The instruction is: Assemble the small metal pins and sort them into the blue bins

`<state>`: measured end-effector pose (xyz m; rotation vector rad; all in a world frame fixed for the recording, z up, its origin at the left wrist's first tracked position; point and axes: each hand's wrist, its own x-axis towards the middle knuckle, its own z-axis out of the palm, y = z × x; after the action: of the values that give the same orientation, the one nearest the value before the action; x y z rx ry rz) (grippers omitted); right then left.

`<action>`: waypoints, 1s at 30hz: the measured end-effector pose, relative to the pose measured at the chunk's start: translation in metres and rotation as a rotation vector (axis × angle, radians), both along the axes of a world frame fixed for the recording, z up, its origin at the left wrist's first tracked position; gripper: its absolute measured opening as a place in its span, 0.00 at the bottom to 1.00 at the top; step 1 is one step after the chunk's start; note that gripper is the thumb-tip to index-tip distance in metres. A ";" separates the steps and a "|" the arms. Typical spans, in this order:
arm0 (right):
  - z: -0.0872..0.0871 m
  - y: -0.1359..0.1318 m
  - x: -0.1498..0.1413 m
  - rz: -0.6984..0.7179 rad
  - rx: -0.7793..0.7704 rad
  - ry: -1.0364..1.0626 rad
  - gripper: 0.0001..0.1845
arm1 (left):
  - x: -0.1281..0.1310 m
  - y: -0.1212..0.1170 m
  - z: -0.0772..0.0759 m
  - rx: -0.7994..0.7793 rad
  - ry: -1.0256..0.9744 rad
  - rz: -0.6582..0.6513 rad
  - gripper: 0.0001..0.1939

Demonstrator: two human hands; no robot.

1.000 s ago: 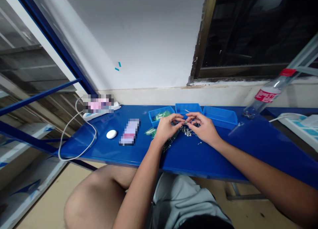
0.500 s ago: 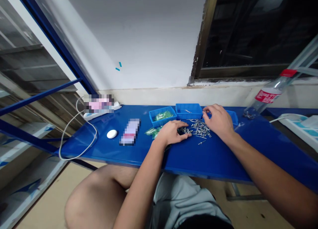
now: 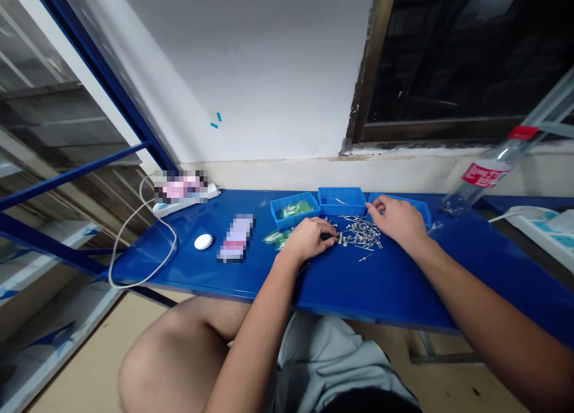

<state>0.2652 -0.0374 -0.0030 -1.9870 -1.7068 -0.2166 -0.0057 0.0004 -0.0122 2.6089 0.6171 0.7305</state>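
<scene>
My left hand (image 3: 309, 241) is over the table at the left edge of a pile of silver blind rivets (image 3: 364, 233). Its thumb and fingers are closed around something small and dark that I cannot make out. On the pile's right side is my right hand (image 3: 399, 223), fingers curled and thumb and forefinger pinched near the middle blue bin (image 3: 341, 208). What that pinch holds, if anything, is too small to name. A few rivets lie in the middle bin. Green packets fill the left blue bin (image 3: 291, 220), and the right blue bin (image 3: 424, 210) is partly hidden by my right hand.
More green packets (image 3: 273, 238) lie beside my left wrist. Further left on the blue table (image 3: 381, 293) are a blurred phone (image 3: 236, 238), a white oval object (image 3: 203, 241) and a power strip with a cable (image 3: 186, 201). A plastic bottle (image 3: 484, 173) stands tilted at right.
My left thumb and fingers have drawn together at the pile's left edge. My right hand has shifted slightly, staying pinched and uncovering more of the right bin.
</scene>
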 end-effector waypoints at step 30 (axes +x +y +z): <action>-0.024 -0.009 -0.059 0.642 0.049 0.855 0.15 | 0.001 -0.007 0.010 -0.102 -0.299 0.100 0.09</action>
<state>0.2058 -0.0462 -0.0275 -1.1127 -1.5823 0.7022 -0.0044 -0.0069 -0.0025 2.3273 0.6766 1.0657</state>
